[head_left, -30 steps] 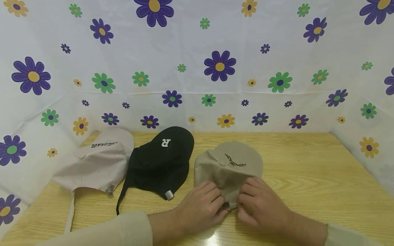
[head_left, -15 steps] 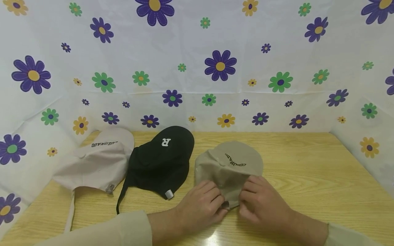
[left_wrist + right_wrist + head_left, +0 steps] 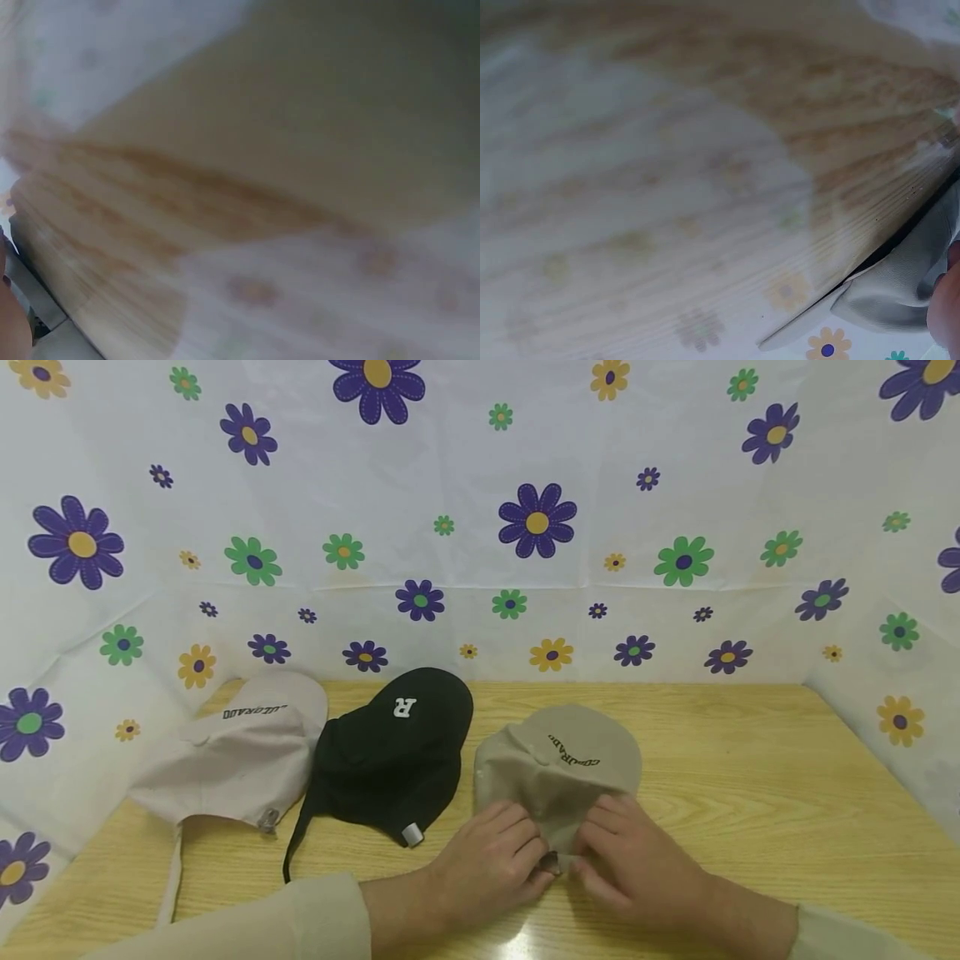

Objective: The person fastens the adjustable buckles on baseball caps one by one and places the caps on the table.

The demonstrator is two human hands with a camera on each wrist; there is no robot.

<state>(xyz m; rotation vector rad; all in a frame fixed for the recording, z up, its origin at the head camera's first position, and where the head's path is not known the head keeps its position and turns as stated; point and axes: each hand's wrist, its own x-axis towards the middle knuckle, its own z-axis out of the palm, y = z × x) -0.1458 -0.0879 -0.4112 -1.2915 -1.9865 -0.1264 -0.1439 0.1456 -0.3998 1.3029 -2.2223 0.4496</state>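
Observation:
A khaki baseball cap with dark lettering lies on the table, its bill pointing away and its crown partly collapsed. My left hand grips its near rim beside a small metal buckle. Just right of the buckle, my right hand pinches the cap's back strap, a short light piece of which shows between the hands. The fingers hide most of the strap. In the right wrist view, greyish cap cloth and part of the hand appear at the right edge.
To the left lie a black cap with a white R and a pale pink cap, each with its back strap hanging loose toward me. The wooden table ends at a flower-printed white cloth behind and at the sides.
My right hand has shifted slightly left and down toward the buckle, and a bit of strap now shows beside it. My left hand has stayed put.

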